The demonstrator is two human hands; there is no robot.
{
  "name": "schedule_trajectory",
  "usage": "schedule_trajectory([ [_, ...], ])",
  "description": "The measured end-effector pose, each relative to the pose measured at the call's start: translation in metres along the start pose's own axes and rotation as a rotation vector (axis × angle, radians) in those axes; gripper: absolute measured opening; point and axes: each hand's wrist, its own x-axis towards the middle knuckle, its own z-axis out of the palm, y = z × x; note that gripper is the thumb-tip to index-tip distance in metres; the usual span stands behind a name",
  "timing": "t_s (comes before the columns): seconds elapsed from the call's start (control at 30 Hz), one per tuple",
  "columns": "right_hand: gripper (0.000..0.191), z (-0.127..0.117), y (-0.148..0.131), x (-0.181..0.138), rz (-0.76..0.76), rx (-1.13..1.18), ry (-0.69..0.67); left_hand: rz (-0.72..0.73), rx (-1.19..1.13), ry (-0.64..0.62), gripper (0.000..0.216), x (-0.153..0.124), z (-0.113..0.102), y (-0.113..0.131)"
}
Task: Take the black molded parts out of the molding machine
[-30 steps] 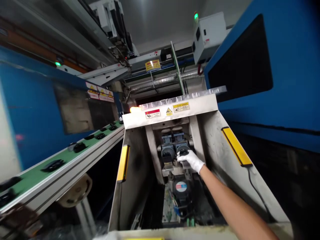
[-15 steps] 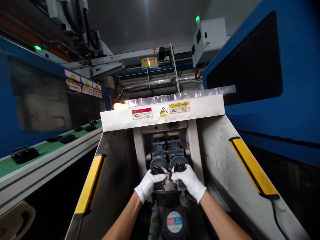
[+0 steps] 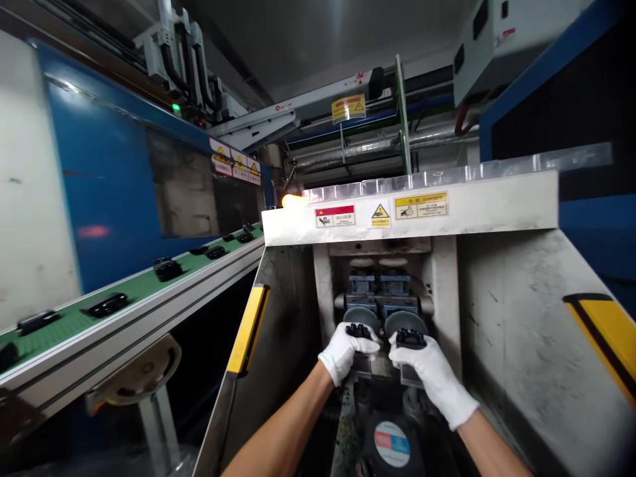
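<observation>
Both my hands wear white gloves and reach into a grey metal machine bay (image 3: 507,318). My left hand (image 3: 344,351) grips a small black plastic part (image 3: 358,329) against the left round grey fixture (image 3: 362,317). My right hand (image 3: 431,371) grips a second black plastic part (image 3: 409,337) against the right round fixture (image 3: 406,322). Blue blocks (image 3: 382,283) sit just above the two fixtures. The palms hide the lower halves of both parts.
A green conveyor belt (image 3: 124,291) carrying several black parts runs along the left. Yellow light-curtain bars (image 3: 247,328) flank the bay opening. A motor with a red and blue label (image 3: 392,444) sits below my hands. Blue machine housings stand on both sides.
One second ago only my right hand was at the fixtures; my left hand has since come in with a part. The view has swung left, so the bay now sits further right.
</observation>
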Motion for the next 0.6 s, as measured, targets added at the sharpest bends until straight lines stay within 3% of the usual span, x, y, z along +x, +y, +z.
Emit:
schedule_trajectory([
  [0.2, 0.006, 0.0, -0.003, -0.005, 0.026, 0.008, 0.048, -0.026, -0.004, 0.004, 0.02, -0.007, 0.004, -0.004],
  [0.3, 0.007, -0.001, -0.003, -0.005, 0.049, 0.008, 0.067, 0.006, -0.006, 0.008, 0.023, -0.004, 0.006, 0.013],
  [0.37, 0.008, -0.003, -0.002, -0.004, 0.058, 0.008, 0.086, 0.066, 0.001, 0.019, 0.022, 0.007, 0.009, 0.044],
  [0.5, 0.013, -0.003, -0.007, -0.009, 0.069, -0.001, 0.141, 0.25, 0.04, 0.067, 0.014, 0.022, 0.023, 0.136],
  [0.6, 0.004, 0.011, -0.027, -0.024, 0.026, -0.042, 0.208, 0.233, 0.133, -0.081, 0.017, -0.019, 0.041, 0.176],
])
